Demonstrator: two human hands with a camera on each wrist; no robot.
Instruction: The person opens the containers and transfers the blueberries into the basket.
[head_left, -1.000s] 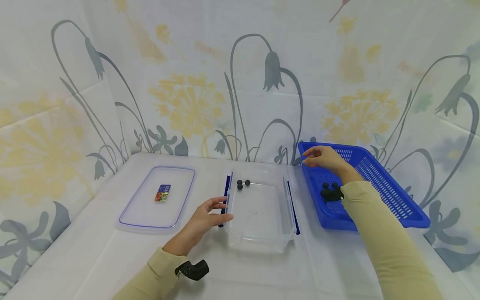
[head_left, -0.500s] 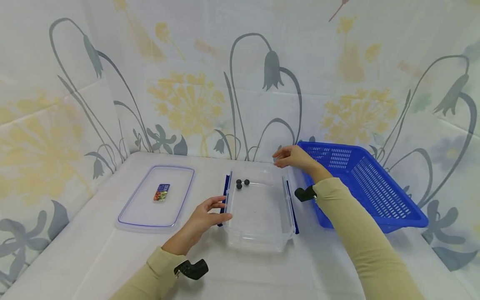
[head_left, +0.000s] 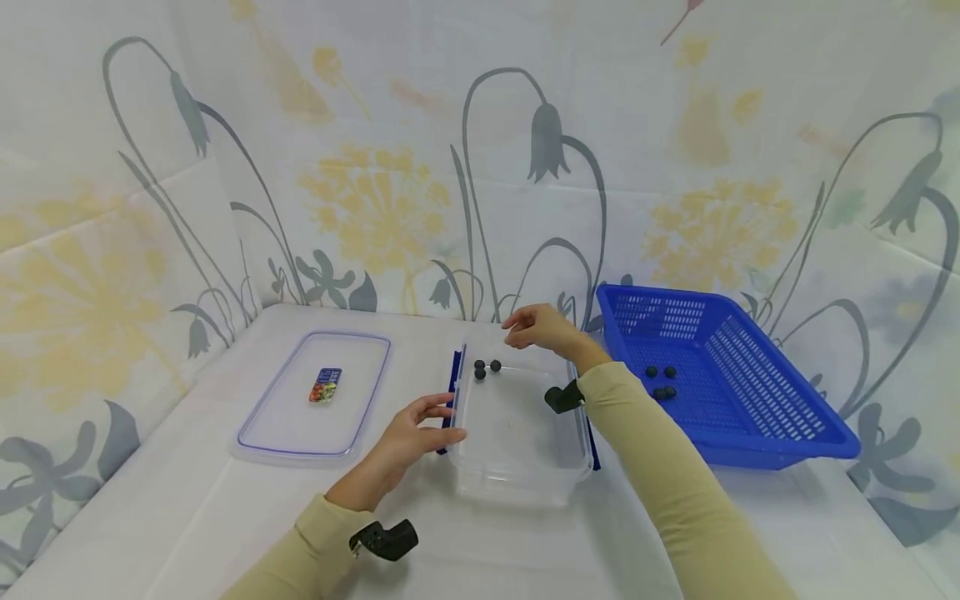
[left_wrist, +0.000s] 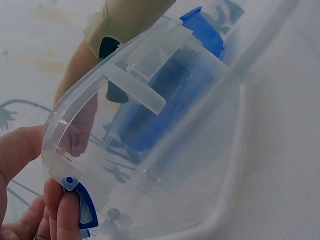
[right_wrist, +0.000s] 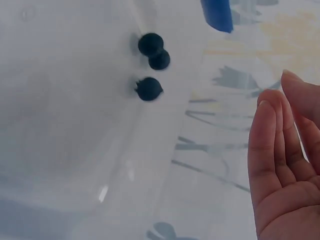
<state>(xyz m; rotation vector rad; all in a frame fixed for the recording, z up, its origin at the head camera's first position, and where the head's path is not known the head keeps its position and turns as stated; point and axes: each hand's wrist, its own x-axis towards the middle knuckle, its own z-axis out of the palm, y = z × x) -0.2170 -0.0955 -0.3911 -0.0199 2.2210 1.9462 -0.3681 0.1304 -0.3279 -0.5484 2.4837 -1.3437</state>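
My left hand [head_left: 405,437] holds the left rim of a clear plastic container [head_left: 517,475], thumb on the rim. In the left wrist view its fingers curl beside a blue latch [left_wrist: 87,207]. Three blueberries [head_left: 480,373] sit in the container's far left corner. My right hand [head_left: 543,327] hovers over the container's far end, right of these berries. Its fingers are loosely bent, and in the right wrist view no berry shows between the thumb [right_wrist: 300,92] and fingertips. Several more blueberries [head_left: 670,372] lie in a blue basket [head_left: 765,392].
A clear lid [head_left: 277,417] with a blue seal and a small coloured label [head_left: 326,387] lies left of the container. The basket stands to the right on the white-covered table [head_left: 480,558]. A flower-printed cloth [head_left: 390,108] hangs behind.
My right hand has moved left from above the basket to over the container's far end, uncovering berries in the basket. The left hand, container and its three berries have stayed in place.
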